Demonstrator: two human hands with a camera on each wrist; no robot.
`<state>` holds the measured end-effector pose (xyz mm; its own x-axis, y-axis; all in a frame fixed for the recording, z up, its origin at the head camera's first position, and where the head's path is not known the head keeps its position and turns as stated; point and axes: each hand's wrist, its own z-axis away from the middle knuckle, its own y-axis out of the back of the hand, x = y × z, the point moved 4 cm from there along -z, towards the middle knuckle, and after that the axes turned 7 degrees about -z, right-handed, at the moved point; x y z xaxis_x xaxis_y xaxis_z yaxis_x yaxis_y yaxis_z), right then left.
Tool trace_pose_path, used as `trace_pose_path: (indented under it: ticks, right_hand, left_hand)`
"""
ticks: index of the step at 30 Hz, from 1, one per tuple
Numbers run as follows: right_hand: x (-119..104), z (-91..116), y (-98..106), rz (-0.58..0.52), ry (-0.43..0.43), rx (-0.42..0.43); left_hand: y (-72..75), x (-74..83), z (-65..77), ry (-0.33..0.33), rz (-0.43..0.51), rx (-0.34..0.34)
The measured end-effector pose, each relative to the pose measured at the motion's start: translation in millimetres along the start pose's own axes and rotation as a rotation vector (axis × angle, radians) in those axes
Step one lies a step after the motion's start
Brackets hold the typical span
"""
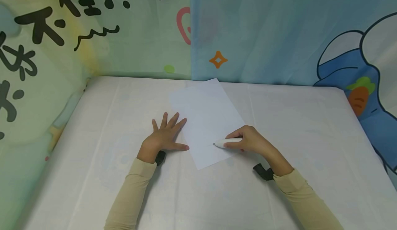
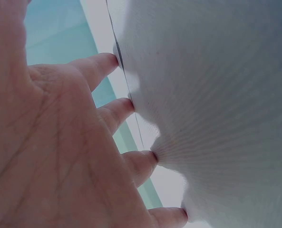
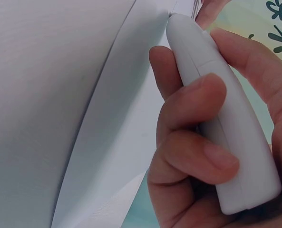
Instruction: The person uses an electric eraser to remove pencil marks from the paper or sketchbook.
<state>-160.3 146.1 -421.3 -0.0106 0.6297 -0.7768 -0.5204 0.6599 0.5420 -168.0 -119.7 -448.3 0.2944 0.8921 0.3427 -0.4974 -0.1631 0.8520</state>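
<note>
A white sheet of paper (image 1: 207,112) lies at a slant on the white-covered table. My right hand (image 1: 252,140) grips a thick white pen-shaped tool (image 1: 231,142) over the sheet's lower right part. Its small dark tip points left, right at the paper. In the right wrist view my fingers curl round the tool's smooth, tapered body (image 3: 231,118). My left hand (image 1: 162,137) rests palm down with fingers spread, beside the sheet's left edge. Thumb and index fingertips reach that edge. In the left wrist view its fingertips (image 2: 126,104) press against the white cloth.
The table (image 1: 105,154) has a white cloth with faint creases. Printed curtains stand behind and to the left, one with dark lettering (image 1: 40,23), another with a carrot picture (image 1: 359,100). A black strap (image 1: 263,172) hangs at the right wrist, another (image 1: 160,157) at the left.
</note>
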Motion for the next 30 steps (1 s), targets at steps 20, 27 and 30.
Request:
trace_pose_path:
  ticks: [20, 27, 30]
  right_hand:
    - [0.8, 0.3, 0.0, -0.001, -0.006, 0.002]
    - [-1.5, 1.4, 1.5, 0.007, 0.002, 0.001]
    - [-1.7, 1.6, 2.2, 0.012, 0.004, 0.002]
  left_hand:
    - [1.2, 1.6, 0.6, 0.0, 0.0, 0.004]
    - [1.6, 2.6, 2.0, 0.001, 0.0, 0.004]
    - [1.7, 2.9, 1.9, 0.001, 0.002, 0.005]
